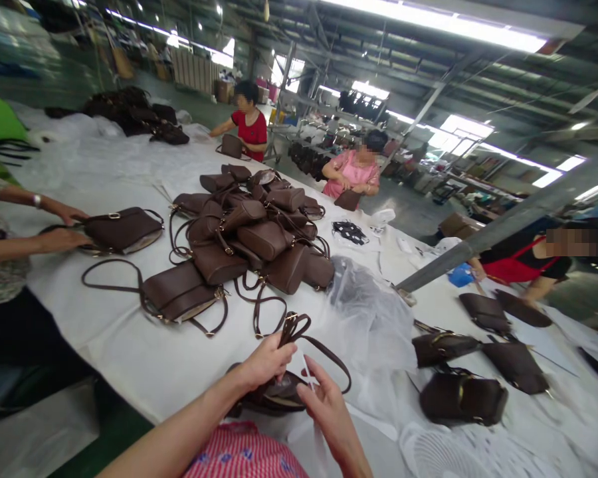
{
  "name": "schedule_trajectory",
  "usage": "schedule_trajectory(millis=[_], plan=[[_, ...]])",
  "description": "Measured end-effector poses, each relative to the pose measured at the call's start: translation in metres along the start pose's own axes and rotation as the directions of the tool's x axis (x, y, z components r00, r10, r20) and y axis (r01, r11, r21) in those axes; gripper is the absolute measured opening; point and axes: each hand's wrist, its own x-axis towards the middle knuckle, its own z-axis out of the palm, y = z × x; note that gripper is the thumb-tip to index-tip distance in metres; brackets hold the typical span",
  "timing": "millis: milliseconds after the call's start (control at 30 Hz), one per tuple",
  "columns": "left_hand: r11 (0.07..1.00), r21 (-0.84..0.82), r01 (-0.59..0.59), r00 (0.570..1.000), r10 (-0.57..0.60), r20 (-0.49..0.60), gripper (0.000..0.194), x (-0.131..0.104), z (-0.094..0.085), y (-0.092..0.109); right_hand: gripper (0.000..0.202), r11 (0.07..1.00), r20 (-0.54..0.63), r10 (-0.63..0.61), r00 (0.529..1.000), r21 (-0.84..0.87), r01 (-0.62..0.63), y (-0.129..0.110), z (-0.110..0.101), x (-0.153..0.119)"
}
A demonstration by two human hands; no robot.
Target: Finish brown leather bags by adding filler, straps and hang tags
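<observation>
My left hand (268,362) grips the folded strap (295,327) of a small brown shoulder bag (274,394) that lies at the near edge of the white table (129,358). My right hand (329,408) is just right of the bag, fingers curled, pinching a small white tag (309,376) beside it. The strap loops out to the right of my hands. A heap of matching brown bags (252,236) sits beyond, in the middle of the table.
A crumpled clear plastic bag (371,315) lies right of my hands, with several brown bags (461,395) further right. A person at left handles a brown bag (122,229). Other workers stand along the far and right sides. A white fan grille (431,455) lies near right.
</observation>
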Motion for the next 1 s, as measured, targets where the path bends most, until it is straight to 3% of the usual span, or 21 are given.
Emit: schedule_trajectory(millis=[100,167,267,333,400,467,533,600,667,767,867,933,1000], plan=[[0.997,0.08,0.002,0.999,-0.006,0.043,0.016,-0.003,0.0,0.003,0.049,0.999,0.065,0.01,0.998,-0.046,-0.007,0.009,0.004,0.005],[0.979,0.198,-0.045,0.996,0.028,0.09,0.014,-0.007,0.002,0.008,0.051,0.995,0.021,0.063,0.998,-0.08,-0.062,0.013,0.008,0.013],[0.891,0.415,-0.181,0.979,0.124,0.161,0.031,-0.015,0.007,0.016,0.041,0.976,-0.078,0.076,0.994,-0.2,-0.09,0.013,0.01,0.024],[0.798,0.564,-0.211,0.975,0.133,0.176,0.05,-0.019,0.009,0.019,0.029,0.971,-0.057,0.052,0.997,-0.23,-0.064,0.009,0.01,0.028],[0.718,0.67,-0.188,0.98,0.097,0.171,0.066,-0.021,0.008,0.019,0.018,0.99,0.0,0.081,0.997,-0.114,-0.081,0.005,0.009,0.026],[0.674,0.716,-0.183,0.981,0.075,0.179,0.072,-0.022,0.006,0.017,0.015,0.984,0.092,0.135,0.987,0.104,-0.144,0.003,0.009,0.019],[0.659,0.721,-0.214,0.975,0.105,0.194,0.075,-0.02,0.004,0.011,0.021,0.934,0.181,0.125,0.976,0.311,-0.177,0.005,0.01,0.011],[0.653,0.712,-0.26,0.966,0.181,0.187,0.074,-0.017,0.004,0.003,0.029,0.888,0.193,0.093,0.977,0.427,-0.169,0.008,0.015,0.006],[0.652,0.707,-0.274,0.96,0.231,0.16,0.071,-0.014,0.008,-0.006,0.039,0.884,0.096,0.12,0.988,0.442,-0.15,0.012,0.021,0.006],[0.673,0.706,-0.22,0.973,0.198,0.114,0.072,-0.011,0.015,-0.01,0.049,0.895,-0.128,0.169,0.977,0.436,-0.097,0.013,0.031,0.013],[0.761,0.617,-0.2,0.98,0.167,0.111,0.082,-0.014,0.016,-0.004,0.057,0.86,-0.266,0.154,0.952,0.51,0.004,0.009,0.034,0.021],[0.863,0.479,-0.159,0.987,0.133,0.089,0.081,-0.018,0.013,0.003,0.061,0.833,-0.262,0.17,0.95,0.553,0.003,0.006,0.034,0.022],[0.95,0.303,-0.078,0.994,0.051,0.095,0.066,-0.021,0.011,0.006,0.066,0.821,-0.198,0.204,0.959,0.568,-0.058,0.004,0.035,0.022]])
